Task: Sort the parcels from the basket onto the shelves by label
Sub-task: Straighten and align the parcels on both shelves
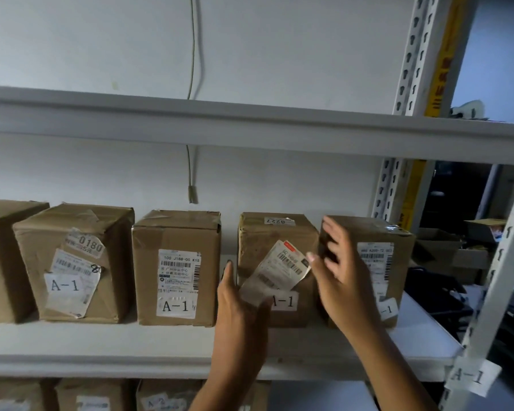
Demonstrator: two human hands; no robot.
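Note:
Several brown cardboard parcels marked A-1 stand in a row on the white shelf [101, 339]. The fourth parcel [267, 232], with a loose tilted shipping label, sits between my two hands. My left hand [238, 310] is flat against its left front edge, fingers straight. My right hand [341, 262] is spread open at its right side, in front of the fifth parcel [380, 241], which it partly hides. Neither hand curls around anything.
More A-1 parcels stand to the left [175, 268] [72, 262]. A lower shelf holds parcels labelled A-2 [161, 396]. An empty shelf board [250, 120] runs overhead. The shelf upright [496, 292] with an A-1 tag stands at right, clutter behind it.

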